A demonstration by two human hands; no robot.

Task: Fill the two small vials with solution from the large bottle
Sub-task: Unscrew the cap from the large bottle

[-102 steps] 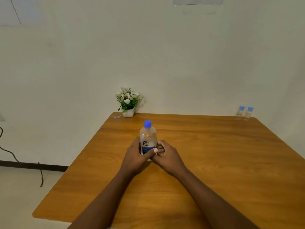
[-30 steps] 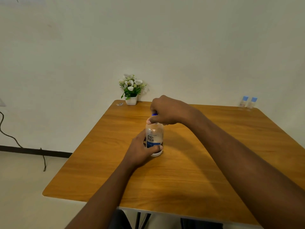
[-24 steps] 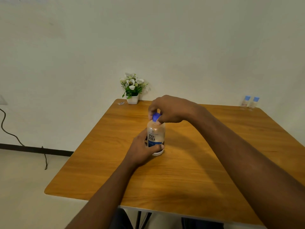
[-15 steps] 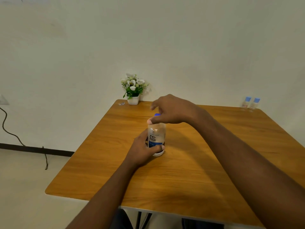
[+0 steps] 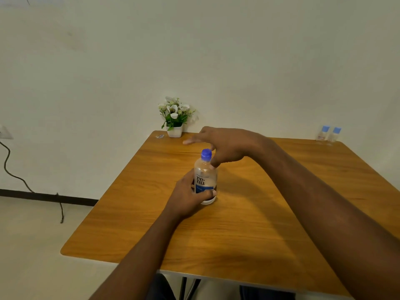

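Two hands work at one large bottle (image 5: 205, 179), which stands upright near the middle of the wooden tabletop (image 5: 270, 213). The left hand (image 5: 188, 197) comes in from the near edge, and its grip is closed round the bottle's lower part. The thumb lies across the front under the blue band of the label, and the fingers go round the far side out of sight. The bottle is clear, with a pale label printed "re-nu", and its blue cap (image 5: 206, 153) sits on the neck.

The right hand (image 5: 227, 146) hangs just above and to the right of the cap. Its grip is loose and holds nothing. The fingers stretch out to the left past the cap, a little blurred. The thumb points down with its tip at the bottle's shoulder, just beside the cap; whether it touches there I cannot tell.

Two small vials (image 5: 323, 135) with light blue tops stand side by side at the far right corner of the tabletop, well apart from the bottle. A white pot of flowers (image 5: 174, 118) stands at the far left corner against the wall. A dark cable (image 5: 10, 172) runs down the wall on the left.
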